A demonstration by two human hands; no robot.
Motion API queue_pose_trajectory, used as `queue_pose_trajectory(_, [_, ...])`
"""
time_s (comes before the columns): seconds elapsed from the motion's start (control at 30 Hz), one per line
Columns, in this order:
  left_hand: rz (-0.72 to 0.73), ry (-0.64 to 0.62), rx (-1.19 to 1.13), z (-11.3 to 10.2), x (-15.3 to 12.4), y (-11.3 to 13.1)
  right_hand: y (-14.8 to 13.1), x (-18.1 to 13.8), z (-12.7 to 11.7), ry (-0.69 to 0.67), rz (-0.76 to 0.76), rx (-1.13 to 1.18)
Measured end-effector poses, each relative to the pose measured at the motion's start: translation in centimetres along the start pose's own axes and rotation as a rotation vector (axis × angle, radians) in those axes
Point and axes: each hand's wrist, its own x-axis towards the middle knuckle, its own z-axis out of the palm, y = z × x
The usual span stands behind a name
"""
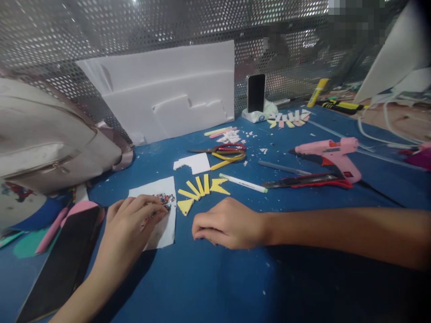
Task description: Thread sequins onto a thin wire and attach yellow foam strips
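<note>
My left hand [136, 220] reaches over a white sheet of paper [163, 235]. Its fingers are stretched and slightly bent, with the thumb a little apart, touching a pile of small multicoloured beads or sequins [168, 197]. To the right, my right hand [229, 224] rests on the blue table, fingers curled under and closed. Whatever they may hold is hidden beneath the palm. Several yellow cut strips [199, 185] lie fanned out just beyond it, between a yellow triangular piece [185, 206] and a yellow jagged piece [219, 185].
Farther back are a white cut piece [198, 164], scissors [232, 150], a white marker [244, 183], a cutter knife [313, 181] and a pink glue gun [332, 150]. A phone [256, 93] stands behind. At left lie a dark phone-like slab [63, 264] and a pale bag [57, 134].
</note>
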Motion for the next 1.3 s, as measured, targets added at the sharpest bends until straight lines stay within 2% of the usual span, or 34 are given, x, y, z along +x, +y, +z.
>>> queue_pose_trajectory(0.23, [0.026, 0.028, 0.025, 0.0, -0.1, 0.3, 0.1, 0.0, 0.0, -0.003, -0.007, -0.014])
queue_pose_trajectory(0.37, [0.005, -0.007, -0.013, 0.2, 0.0, 0.6, 0.2, 0.0, 0.1, 0.002, -0.014, -0.008])
queue_pose_trajectory(0.73, [-0.040, -0.019, -0.034, -0.4, 0.5, -0.5, 0.2, -0.1, 0.2, 0.007, -0.027, -0.005])
queue_pose_trajectory(1.3, [0.031, -0.100, -0.026, -1.0, 0.3, -1.6, 0.1, -0.1, 0.1, 0.000, -0.029, -0.037])
